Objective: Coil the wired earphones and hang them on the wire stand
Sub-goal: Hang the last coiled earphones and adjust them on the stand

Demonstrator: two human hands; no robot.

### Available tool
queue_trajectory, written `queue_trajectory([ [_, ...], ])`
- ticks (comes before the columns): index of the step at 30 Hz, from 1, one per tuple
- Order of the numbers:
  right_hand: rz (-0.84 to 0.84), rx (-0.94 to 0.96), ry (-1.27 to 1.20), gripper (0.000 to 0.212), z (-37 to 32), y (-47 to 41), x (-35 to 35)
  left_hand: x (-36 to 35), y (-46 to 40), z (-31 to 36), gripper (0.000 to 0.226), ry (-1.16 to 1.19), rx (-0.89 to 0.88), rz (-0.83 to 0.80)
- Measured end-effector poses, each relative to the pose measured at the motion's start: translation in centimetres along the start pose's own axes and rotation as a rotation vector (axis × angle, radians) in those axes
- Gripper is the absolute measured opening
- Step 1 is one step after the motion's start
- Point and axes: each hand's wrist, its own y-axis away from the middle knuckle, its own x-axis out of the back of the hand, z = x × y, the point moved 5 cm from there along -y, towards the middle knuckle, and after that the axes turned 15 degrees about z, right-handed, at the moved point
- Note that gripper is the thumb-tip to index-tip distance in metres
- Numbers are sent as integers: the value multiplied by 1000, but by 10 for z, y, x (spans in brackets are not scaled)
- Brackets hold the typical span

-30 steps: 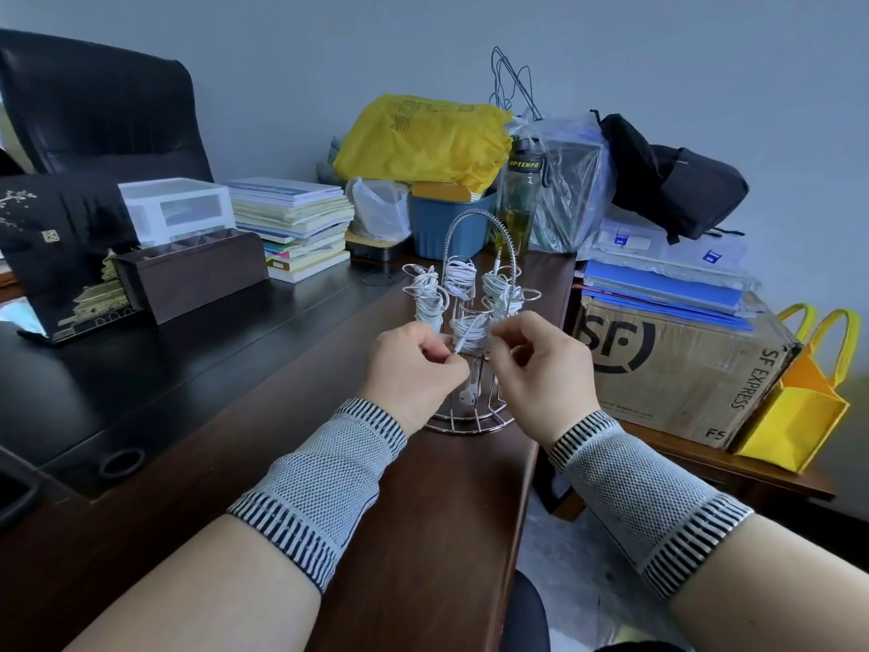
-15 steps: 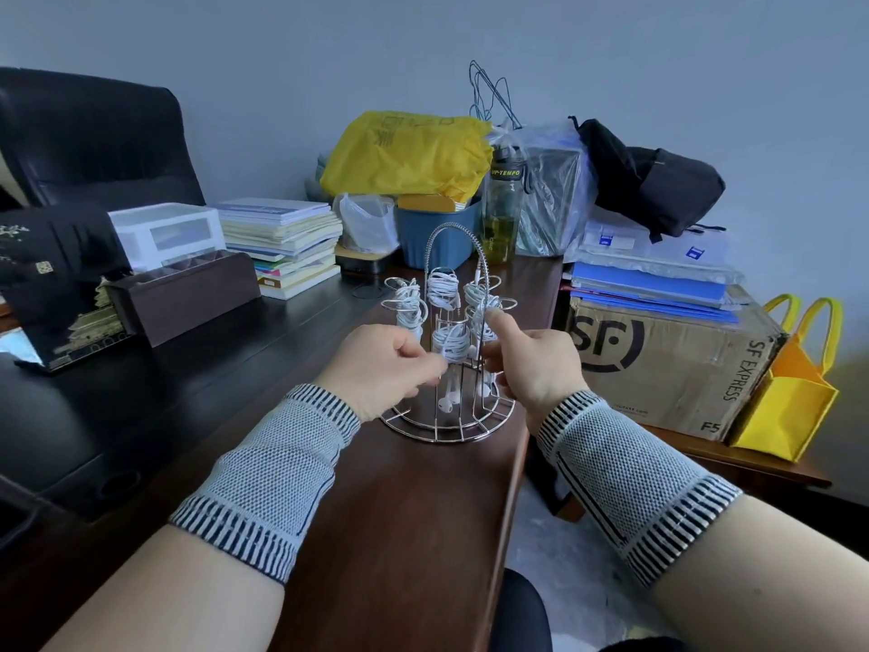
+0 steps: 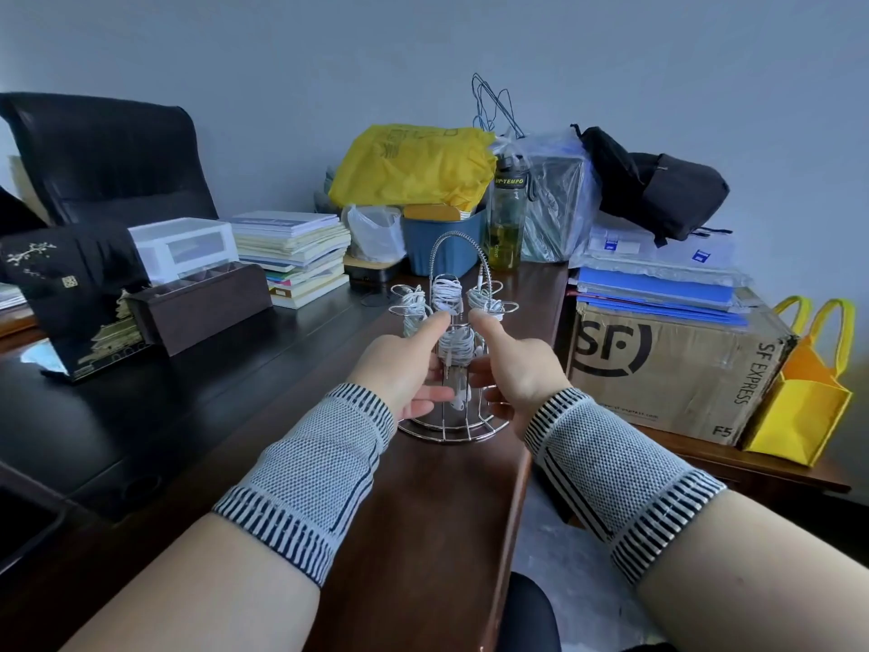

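Both hands are letting go now: left hand (image 3: pixel 399 369) and right hand (image 3: pixel 515 364) are loosening their grip, fingers spread, holding nothing. The front coiled earphones (image 3: pixel 455 344) are hanging free on the wire stand (image 3: pixel 446 428), so that one's looking done.

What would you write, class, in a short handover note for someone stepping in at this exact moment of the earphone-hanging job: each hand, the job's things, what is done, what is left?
Left hand: open, thumb up, fingers reaching toward the front coil.
Right hand: open, thumb up, mirrored on the other side.
Wire stand: upright on the brown desk, near its right edge.
Front coil of earphones: hanging between the two hands, earbuds dangling below; whether any finger touches it I cannot tell.
Done: three other coils hang on the upper hooks.
Left: check that the front coil sits securely, then withdraw both hands. No loose earphones are visible.
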Motion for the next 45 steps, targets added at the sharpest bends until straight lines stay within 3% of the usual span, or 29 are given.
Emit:
queue_trajectory([
  [19,6,-107,-261,33,-10,3,-2,4,-3,12,33,140,-34,102],
  [34,35,-6,-245,35,-12,-5,-2,4,0,15,32,152,-96,104],
  [38,154,133,-160,51,-4,-8,7,7,-1,4,27,188,-84,62],
  [42,245,400,-51,38,-8,-2,14,7,0,-3,22,206,-76,64],
  [45,244,445,0,55,-16,3,11,4,4,0,30,223,-62,104],
])
